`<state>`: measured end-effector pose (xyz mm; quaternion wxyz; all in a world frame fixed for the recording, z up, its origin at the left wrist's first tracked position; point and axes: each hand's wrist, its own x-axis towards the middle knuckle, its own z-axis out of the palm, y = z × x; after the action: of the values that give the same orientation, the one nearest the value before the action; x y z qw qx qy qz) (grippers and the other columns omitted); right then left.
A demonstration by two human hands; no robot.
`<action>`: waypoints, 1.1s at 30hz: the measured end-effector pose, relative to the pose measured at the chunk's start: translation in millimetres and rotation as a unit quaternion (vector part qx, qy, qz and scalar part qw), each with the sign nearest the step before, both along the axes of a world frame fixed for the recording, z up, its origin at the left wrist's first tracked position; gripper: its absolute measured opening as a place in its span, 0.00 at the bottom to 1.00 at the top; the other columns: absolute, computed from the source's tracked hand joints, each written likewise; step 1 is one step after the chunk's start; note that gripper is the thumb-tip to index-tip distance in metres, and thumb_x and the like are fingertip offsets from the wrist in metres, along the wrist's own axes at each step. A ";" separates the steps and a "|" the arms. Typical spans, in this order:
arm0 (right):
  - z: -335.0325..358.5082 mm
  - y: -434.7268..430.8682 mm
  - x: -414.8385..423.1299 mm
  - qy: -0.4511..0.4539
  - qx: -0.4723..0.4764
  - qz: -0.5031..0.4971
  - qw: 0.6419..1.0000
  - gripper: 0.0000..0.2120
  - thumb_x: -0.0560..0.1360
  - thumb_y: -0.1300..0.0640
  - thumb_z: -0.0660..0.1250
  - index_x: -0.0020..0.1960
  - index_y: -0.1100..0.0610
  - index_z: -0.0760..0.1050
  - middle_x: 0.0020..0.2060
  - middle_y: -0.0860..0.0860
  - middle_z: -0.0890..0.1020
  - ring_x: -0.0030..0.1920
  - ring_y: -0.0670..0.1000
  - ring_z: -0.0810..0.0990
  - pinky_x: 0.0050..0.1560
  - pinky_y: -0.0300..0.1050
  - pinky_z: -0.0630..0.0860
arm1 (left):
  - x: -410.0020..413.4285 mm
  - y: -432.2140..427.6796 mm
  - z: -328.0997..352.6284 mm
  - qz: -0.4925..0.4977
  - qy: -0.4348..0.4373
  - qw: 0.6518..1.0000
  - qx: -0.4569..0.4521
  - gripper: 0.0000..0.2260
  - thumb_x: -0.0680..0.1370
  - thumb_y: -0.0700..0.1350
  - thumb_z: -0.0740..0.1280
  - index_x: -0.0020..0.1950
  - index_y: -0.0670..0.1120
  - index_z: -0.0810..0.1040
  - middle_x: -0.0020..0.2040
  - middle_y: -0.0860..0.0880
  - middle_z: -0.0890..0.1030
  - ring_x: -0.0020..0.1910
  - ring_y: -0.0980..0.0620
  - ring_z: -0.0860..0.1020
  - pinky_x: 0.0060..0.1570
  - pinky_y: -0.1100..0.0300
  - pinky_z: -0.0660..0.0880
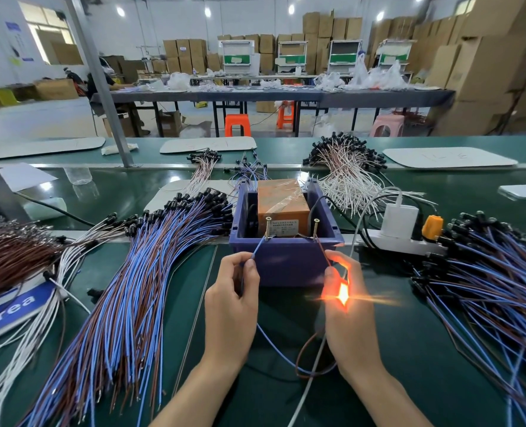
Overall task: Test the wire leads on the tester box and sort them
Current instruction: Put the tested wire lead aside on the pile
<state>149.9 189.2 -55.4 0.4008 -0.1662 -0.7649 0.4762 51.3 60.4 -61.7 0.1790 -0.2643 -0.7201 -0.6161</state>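
The tester box (283, 208), orange and taped, sits in a purple bin (286, 260) with two upright screws on its front rim. My left hand (234, 300) pinches the blue lead (258, 249), whose tip touches the left screw (267, 228). My right hand (348, 300) pinches the brown lead (322, 251), which runs up to the right screw (316, 228). An orange lamp (343, 292) glows brightly inside my right hand. Both leads loop down between my wrists.
A big pile of blue and brown leads (126, 291) lies to the left, and another pile (496, 285) to the right. White leads (348, 171) lie behind the bin. A white power strip (400, 241) with plugs sits right of the bin.
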 end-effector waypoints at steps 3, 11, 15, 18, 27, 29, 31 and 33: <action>-1.9 1.5 -0.9 -0.002 -0.003 0.004 1.000 0.11 0.81 0.42 0.54 0.61 0.31 0.69 0.45 0.45 0.80 0.40 0.47 0.79 0.35 0.37 0.75 | -0.5 0.6 0.2 0.000 -0.003 1.000 0.000 0.04 0.82 0.56 0.61 0.53 0.60 0.75 0.39 0.55 0.80 0.35 0.52 0.77 0.34 0.57 0.74; -2.7 3.4 -2.0 -0.004 -0.006 0.003 1.000 0.10 0.83 0.44 0.55 0.62 0.32 0.70 0.42 0.39 0.81 0.35 0.37 0.77 0.35 0.28 0.72 | 0.9 -0.4 1.7 0.001 -0.011 1.000 -0.010 0.03 0.83 0.50 0.63 0.52 0.59 0.75 0.39 0.54 0.80 0.34 0.53 0.76 0.32 0.56 0.73; 1.3 1.8 1.2 0.002 0.002 -0.001 1.000 0.10 0.83 0.43 0.53 0.59 0.30 0.69 0.26 0.45 0.73 0.24 0.44 0.67 0.24 0.34 0.62 | 3.4 -0.7 5.2 0.002 -0.010 1.000 -0.009 0.03 0.83 0.52 0.61 0.51 0.60 0.73 0.35 0.55 0.77 0.29 0.57 0.72 0.28 0.61 0.69; 2.1 1.5 3.6 0.024 0.006 -0.016 1.000 0.10 0.84 0.45 0.54 0.60 0.32 0.69 0.24 0.43 0.70 0.23 0.42 0.64 0.24 0.33 0.61 | 5.6 -1.0 6.8 0.006 -0.025 1.000 0.017 0.04 0.84 0.53 0.58 0.50 0.59 0.70 0.32 0.56 0.75 0.26 0.57 0.69 0.26 0.65 0.65; 8.6 -3.8 14.8 0.039 0.026 -0.024 0.999 0.12 0.80 0.42 0.52 0.59 0.33 0.71 0.27 0.46 0.71 0.24 0.43 0.65 0.24 0.35 0.62 | 10.3 -4.1 7.8 -0.005 -0.027 1.000 0.008 0.04 0.81 0.57 0.57 0.48 0.60 0.69 0.32 0.56 0.74 0.27 0.57 0.69 0.27 0.66 0.66; 11.4 -7.1 19.4 0.035 0.034 -0.026 0.999 0.11 0.83 0.44 0.53 0.56 0.33 0.72 0.28 0.48 0.72 0.24 0.43 0.66 0.24 0.35 0.62 | 11.0 -5.8 8.1 0.004 -0.028 1.000 0.009 0.05 0.81 0.58 0.57 0.49 0.61 0.70 0.33 0.56 0.74 0.28 0.56 0.70 0.29 0.66 0.67; 13.5 -10.3 24.4 0.035 0.025 -0.041 0.998 0.12 0.85 0.47 0.53 0.54 0.33 0.73 0.29 0.50 0.72 0.24 0.43 0.65 0.24 0.35 0.61 | 12.3 -7.2 6.8 0.020 -0.039 0.999 0.011 0.05 0.81 0.59 0.56 0.49 0.62 0.70 0.35 0.57 0.75 0.30 0.56 0.71 0.31 0.65 0.68; 16.0 -12.5 29.7 0.047 -0.004 -0.055 0.997 0.15 0.84 0.52 0.54 0.52 0.34 0.74 0.25 0.46 0.69 0.23 0.43 0.63 0.24 0.36 0.59 | 13.4 -7.9 5.9 0.037 -0.059 0.997 0.024 0.04 0.83 0.56 0.57 0.51 0.65 0.69 0.39 0.59 0.75 0.34 0.56 0.73 0.35 0.62 0.70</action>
<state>179.6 176.6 -39.4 0.4608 -0.1871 -0.7333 0.4636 64.7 52.4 -55.7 0.1654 -0.1960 -0.7240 -0.6404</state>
